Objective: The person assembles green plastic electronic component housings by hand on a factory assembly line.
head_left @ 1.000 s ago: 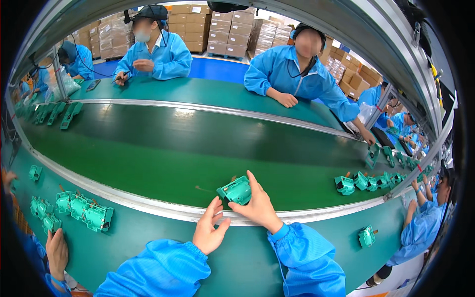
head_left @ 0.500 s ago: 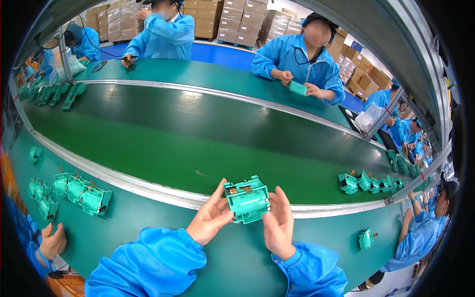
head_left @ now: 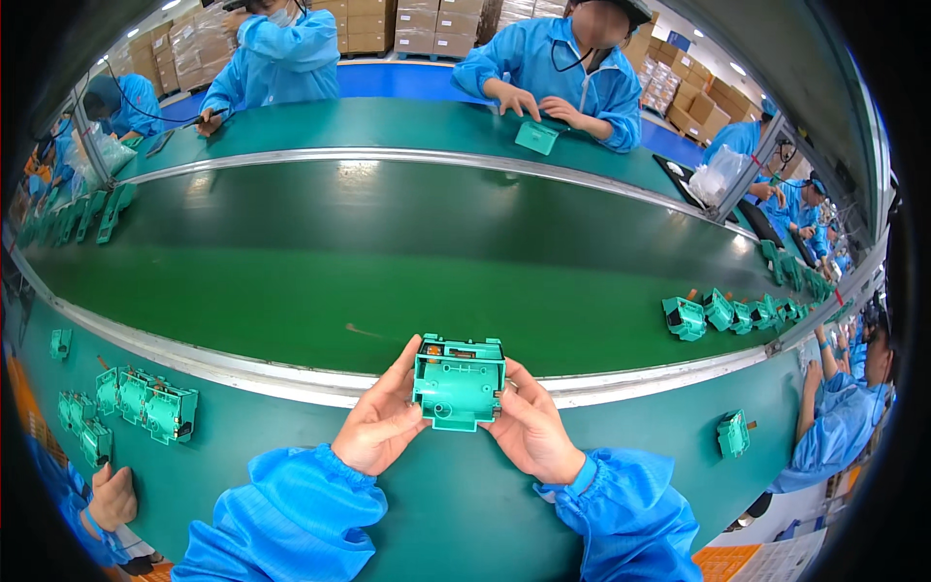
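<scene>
Both partly curled, the left hand point(head_left: 376, 427) and right hand point(head_left: 530, 436) grip a green housing point(head_left: 460, 388) by opposite sides.

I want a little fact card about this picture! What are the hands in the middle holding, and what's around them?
Left hand: holds the left side of the green plastic housing
Right hand: holds its right side
Housing detail: orange-brown parts near its top edge
Workbench, left: several similar housings, grouped
Workbench, right: one lone housing
Green conveyor belt: row of housings at the right
Across the belt: person in a blue smock, hands at a green plastic piece
</scene>
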Demonstrator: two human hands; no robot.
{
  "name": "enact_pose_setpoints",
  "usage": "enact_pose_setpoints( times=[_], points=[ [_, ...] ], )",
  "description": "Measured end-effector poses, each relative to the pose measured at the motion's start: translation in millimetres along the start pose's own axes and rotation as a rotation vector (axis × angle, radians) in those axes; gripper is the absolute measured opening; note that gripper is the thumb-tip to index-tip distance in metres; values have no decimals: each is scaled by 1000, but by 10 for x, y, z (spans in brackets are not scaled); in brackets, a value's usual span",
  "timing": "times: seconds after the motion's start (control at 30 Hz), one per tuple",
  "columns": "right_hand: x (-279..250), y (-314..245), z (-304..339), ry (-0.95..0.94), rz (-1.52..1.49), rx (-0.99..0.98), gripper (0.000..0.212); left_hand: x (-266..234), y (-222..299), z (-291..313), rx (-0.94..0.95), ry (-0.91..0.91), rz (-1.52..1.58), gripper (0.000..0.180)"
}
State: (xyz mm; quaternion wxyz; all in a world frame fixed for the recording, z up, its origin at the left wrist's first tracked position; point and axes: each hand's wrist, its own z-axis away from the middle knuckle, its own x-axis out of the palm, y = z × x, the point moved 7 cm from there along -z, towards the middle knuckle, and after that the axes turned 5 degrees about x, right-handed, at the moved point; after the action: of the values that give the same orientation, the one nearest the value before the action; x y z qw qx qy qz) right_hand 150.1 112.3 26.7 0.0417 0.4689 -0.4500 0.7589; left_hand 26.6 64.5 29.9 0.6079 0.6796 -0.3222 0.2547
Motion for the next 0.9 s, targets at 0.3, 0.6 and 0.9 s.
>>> enact_pose_setpoints(
  times=[0.3, 0.6, 0.9],
  points=[
    [31, 42, -7, -128, -11, 99, 35, 52, -6, 15, -45, -5, 19, 75],
    [31, 39, -31, -155, -4, 97, 37, -15, -24, 12, -1, 9, 12, 76],
    [-64, 88, -43, -102, -25, 104, 32, -35, -30, 21, 24, -3, -23, 75]
  ],
)
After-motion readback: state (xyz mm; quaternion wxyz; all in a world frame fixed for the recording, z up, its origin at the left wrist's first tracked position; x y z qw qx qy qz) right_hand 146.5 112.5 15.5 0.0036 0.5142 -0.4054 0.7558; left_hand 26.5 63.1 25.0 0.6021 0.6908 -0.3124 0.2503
